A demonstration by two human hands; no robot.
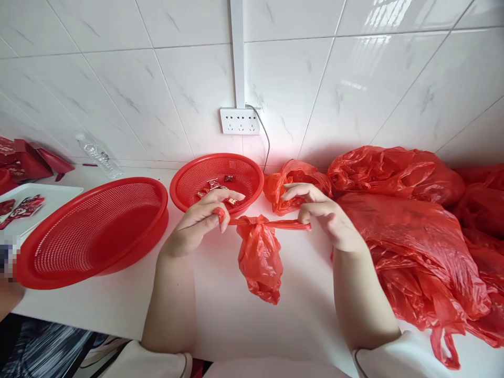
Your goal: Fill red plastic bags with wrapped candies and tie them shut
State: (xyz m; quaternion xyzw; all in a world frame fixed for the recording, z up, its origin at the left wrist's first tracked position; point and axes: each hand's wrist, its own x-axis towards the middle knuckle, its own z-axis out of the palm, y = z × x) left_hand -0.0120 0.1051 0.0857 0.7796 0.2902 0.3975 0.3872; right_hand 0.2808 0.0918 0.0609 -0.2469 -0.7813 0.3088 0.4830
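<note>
A small red plastic bag (pixel 260 260) hangs between my hands over the white table, its neck knotted and its two handles pulled out sideways. My left hand (pixel 200 218) is closed on the left handle, thumb against fingers. On the other side, my right hand (pixel 328 215) is closed on the end of the right handle, index finger raised and curved. The bag's lower part bulges; its contents are hidden. Just behind my left hand stands a round red basket (pixel 185 181) with several small wrapped pieces (pixel 213 184) in it.
A larger red basket (pixel 157 210) stands at left, beside a white tray (pixel 47 191) with red packets. A clear bottle (pixel 100 156) lies by the wall. Red plastic bags (pixel 409 220) pile up at right. Another person's arm (pixel 10 296) shows at the left edge.
</note>
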